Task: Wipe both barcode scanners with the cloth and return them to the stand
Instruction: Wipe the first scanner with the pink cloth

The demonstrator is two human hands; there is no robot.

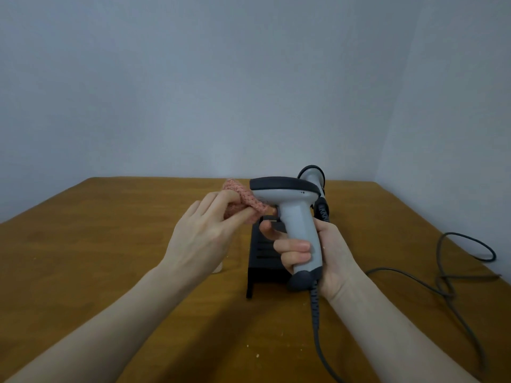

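Wiping is under way on the first barcode scanner [287, 205], a grey handheld unit with a dark head, held upright above the middle of the brown tabletop [110, 244]. The right hand [318, 252] wraps its fingers [293, 248] firmly round the scanner's handle, its cable [316, 313] trailing down toward the near edge. The left hand [204, 230] pinches a bunched pink knitted cloth [243, 200] between fingertips and thumb, pressing it against the underside of the scanner's head, near the trigger.

Directly behind the held scanner stands the black stand [262, 261], midway across the tabletop. A second barcode scanner [312, 175] sits just behind it toward the far edge, mostly hidden, so whether it rests on the stand cannot be told. Loose dark cord [467, 244] loops near the right edge.

Judging by this, the task is at an early stage. Next comes rubbing the cloth over the head and handle, turning the scanner in the right hand, then seating it in the stand without snagging the cable.
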